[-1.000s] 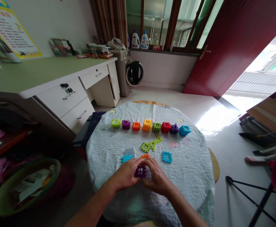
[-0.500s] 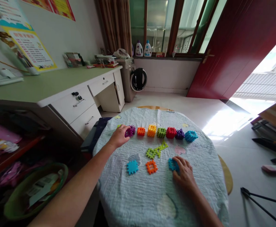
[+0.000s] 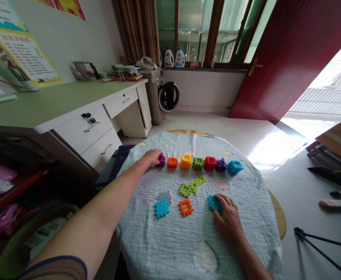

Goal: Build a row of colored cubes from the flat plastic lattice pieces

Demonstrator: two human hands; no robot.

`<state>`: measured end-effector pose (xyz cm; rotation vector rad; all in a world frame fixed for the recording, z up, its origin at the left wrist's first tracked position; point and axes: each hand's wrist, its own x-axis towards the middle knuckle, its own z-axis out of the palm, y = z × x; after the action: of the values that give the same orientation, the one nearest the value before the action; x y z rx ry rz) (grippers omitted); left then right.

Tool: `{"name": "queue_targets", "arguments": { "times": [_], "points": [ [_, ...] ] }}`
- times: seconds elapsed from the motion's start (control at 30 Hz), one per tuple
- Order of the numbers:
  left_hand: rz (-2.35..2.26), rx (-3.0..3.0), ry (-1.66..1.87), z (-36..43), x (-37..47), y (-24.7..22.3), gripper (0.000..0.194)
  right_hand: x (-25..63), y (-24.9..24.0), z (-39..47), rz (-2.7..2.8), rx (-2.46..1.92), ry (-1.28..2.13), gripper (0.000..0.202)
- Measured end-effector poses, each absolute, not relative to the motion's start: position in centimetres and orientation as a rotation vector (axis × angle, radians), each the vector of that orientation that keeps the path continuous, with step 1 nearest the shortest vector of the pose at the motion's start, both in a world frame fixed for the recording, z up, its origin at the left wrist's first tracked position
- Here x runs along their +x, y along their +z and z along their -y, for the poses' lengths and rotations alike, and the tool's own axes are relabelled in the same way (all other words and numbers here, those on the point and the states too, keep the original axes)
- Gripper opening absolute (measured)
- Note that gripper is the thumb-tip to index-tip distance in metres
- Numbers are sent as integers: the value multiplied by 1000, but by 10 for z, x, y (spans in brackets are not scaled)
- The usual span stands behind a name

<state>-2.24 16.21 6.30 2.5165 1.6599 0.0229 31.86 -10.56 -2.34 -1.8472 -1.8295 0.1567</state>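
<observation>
Left hand (image 3: pixel 153 157) by leftmost purple block (image 3: pixel 161 160), right hand (image 3: pixel 228 216) over blue tile (image 3: pixel 213 202) on desk (image 3: pixel 167 243); couldn't tell if either gripped. Block-handling step imo, next move probably needed light touch.

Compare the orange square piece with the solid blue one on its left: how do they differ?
The orange piece is orange, while the blue piece is blue. The orange piece has an open middle, whereas the blue piece has a filled face. The orange piece is nearer the right hand than the blue piece. Both have notched edges.
</observation>
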Motion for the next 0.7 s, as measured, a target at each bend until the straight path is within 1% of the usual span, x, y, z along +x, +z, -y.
{"name": "queue_targets", "arguments": {
  "times": [0.07,0.17,0.23,0.3,0.4,0.5,0.6,0.7],
  "points": [
    [-1648,2520,39,-162,-23,62,45,319,-24,106,1828,-1836,174,40],
    [-1645,2531,114,-155,-24,65,54,322,-27,105,1818,-1795,219,35],
    [-1644,2544,223,-144,-26,67,57,324,-27,106,1800,-1751,257,30],
    [-1624,2548,425,-124,-30,66,53,325,-26,106,1763,-1710,290,28],
    [-1590,2482,719,-84,-41,51,39,324,-19,106,1656,-1677,331,31],
    [-1611,2396,740,-44,-54,22,30,323,-9,104,1497,-1696,437,38],
    [-1712,2321,723,-18,-63,-5,26,322,-1,97,1379,-1739,580,44],
    [-1793,2295,740,-7,-65,-18,26,323,1,89,1469,-1756,642,44]
  ]
}}
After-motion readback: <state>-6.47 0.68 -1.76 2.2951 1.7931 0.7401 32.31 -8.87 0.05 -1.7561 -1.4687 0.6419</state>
